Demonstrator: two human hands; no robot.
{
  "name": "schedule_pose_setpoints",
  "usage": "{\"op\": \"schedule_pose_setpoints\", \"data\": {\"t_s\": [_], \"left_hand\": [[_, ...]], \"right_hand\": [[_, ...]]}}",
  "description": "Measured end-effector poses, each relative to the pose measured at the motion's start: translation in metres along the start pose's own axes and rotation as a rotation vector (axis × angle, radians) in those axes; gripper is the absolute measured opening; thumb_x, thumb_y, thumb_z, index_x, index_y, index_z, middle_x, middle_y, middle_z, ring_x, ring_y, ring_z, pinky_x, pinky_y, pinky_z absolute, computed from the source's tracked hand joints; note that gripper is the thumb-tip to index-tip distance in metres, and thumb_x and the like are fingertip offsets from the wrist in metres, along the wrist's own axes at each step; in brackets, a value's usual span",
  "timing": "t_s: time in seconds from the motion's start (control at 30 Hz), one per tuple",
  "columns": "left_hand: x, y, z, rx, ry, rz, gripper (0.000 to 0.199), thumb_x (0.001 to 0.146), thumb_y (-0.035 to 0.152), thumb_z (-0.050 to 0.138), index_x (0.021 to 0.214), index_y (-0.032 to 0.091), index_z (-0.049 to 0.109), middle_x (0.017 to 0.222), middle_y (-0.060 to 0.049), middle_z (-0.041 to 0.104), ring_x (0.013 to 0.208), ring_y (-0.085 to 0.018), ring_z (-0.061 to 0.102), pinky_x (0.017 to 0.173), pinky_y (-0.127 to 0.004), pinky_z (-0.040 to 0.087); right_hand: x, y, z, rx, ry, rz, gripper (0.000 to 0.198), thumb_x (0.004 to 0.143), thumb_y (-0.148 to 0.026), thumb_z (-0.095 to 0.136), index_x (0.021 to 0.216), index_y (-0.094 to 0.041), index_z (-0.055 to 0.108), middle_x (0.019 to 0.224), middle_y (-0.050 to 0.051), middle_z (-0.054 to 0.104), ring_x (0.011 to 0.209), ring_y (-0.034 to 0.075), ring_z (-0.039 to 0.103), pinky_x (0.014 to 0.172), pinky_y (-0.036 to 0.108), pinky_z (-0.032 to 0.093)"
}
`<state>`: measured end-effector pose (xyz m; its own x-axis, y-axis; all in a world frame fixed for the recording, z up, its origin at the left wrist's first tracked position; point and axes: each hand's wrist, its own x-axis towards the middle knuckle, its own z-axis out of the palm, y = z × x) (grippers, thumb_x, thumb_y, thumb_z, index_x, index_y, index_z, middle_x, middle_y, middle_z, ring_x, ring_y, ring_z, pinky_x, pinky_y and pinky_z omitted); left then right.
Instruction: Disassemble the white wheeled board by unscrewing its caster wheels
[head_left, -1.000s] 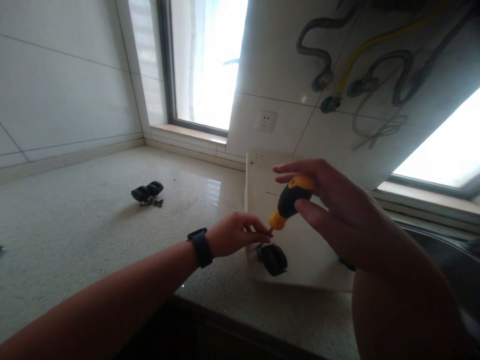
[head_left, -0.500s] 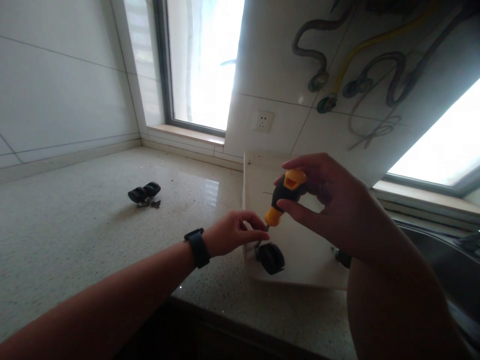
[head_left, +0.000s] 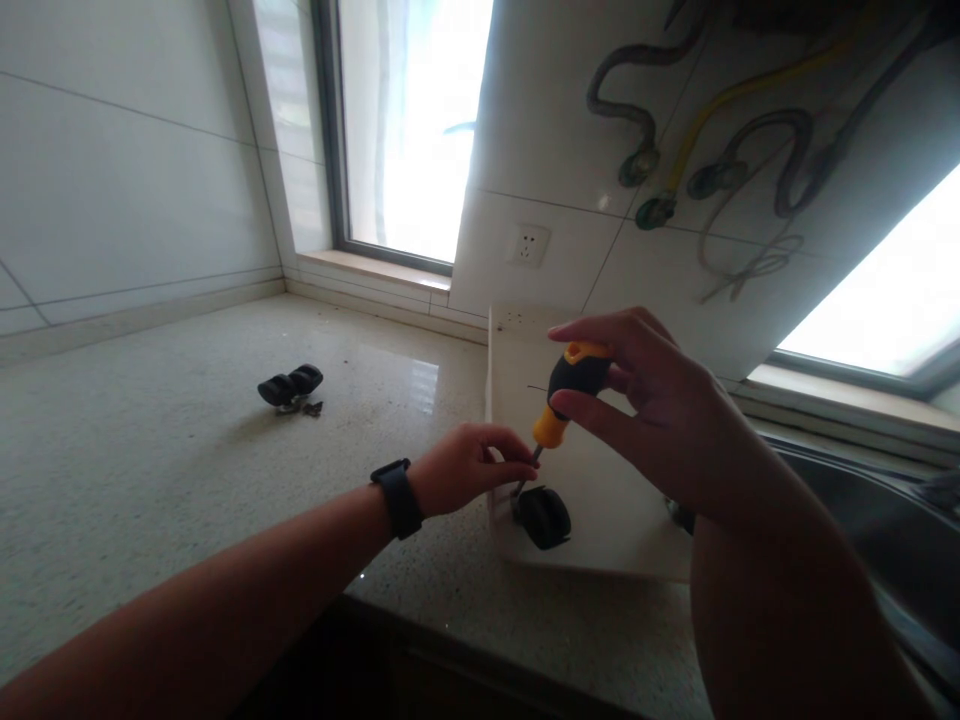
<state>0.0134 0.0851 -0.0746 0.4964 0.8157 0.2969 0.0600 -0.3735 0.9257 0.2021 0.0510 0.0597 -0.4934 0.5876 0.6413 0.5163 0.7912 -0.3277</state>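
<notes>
My right hand (head_left: 637, 385) grips the black and yellow handle of a screwdriver (head_left: 577, 385), which leans with its shaft pointing down and left. The thumb and fingertips of my left hand (head_left: 487, 462) are pinched around the metal shaft, close to its lower end. The tip reaches the base of a black caster wheel (head_left: 546, 517), at the near left corner of a white board (head_left: 615, 520). Any screw under the tip is too small to make out. Partly behind my right forearm, another dark caster (head_left: 679, 514) sits on the board.
Two loose black casters (head_left: 291, 384) with small metal pieces lie on the speckled countertop (head_left: 187, 450) to the left. At right is a metal sink (head_left: 862, 520). Hoses (head_left: 626, 110) and a socket (head_left: 529, 245) are on the tiled wall behind. The counter's front edge runs below my hands.
My right hand's fingers have shifted around the handle, and the screwdriver has turned a little. My left hand stays on the shaft. The caster and board hold their place.
</notes>
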Motion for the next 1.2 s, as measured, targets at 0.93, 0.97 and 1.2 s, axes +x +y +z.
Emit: {"op": "schedule_pose_setpoints", "data": {"t_s": [0.93, 0.97, 1.2], "left_hand": [[0.001, -0.002, -0.013, 0.044, -0.175, 0.027, 0.017, 0.09, 0.027, 0.071, 0.102, 0.017, 0.077, 0.101, -0.008, 0.079, 0.087, -0.017, 0.07, 0.08, -0.031, 0.052], [0.001, -0.002, -0.012, 0.052, -0.165, 0.026, 0.016, 0.09, 0.028, 0.072, 0.1, 0.017, 0.077, 0.1, -0.008, 0.079, 0.087, -0.017, 0.07, 0.079, -0.031, 0.051], [0.001, -0.003, -0.01, 0.154, -0.092, 0.019, 0.019, 0.089, 0.035, 0.074, 0.094, 0.017, 0.076, 0.089, -0.005, 0.076, 0.076, -0.015, 0.063, 0.07, -0.028, 0.046]], "right_hand": [[-0.001, 0.004, 0.007, 0.293, -0.064, 0.098, 0.05, 0.088, -0.011, 0.06, 0.135, -0.028, 0.052, 0.131, 0.007, 0.063, 0.117, 0.023, 0.066, 0.096, 0.042, 0.058], [-0.001, 0.004, 0.007, 0.275, -0.069, 0.091, 0.049, 0.089, -0.012, 0.06, 0.135, -0.029, 0.052, 0.132, 0.007, 0.062, 0.117, 0.023, 0.066, 0.095, 0.042, 0.058], [0.002, 0.007, 0.006, 0.121, -0.036, 0.08, 0.043, 0.089, -0.028, 0.07, 0.131, -0.031, 0.06, 0.116, 0.004, 0.064, 0.089, 0.017, 0.065, 0.074, 0.032, 0.059]]}}
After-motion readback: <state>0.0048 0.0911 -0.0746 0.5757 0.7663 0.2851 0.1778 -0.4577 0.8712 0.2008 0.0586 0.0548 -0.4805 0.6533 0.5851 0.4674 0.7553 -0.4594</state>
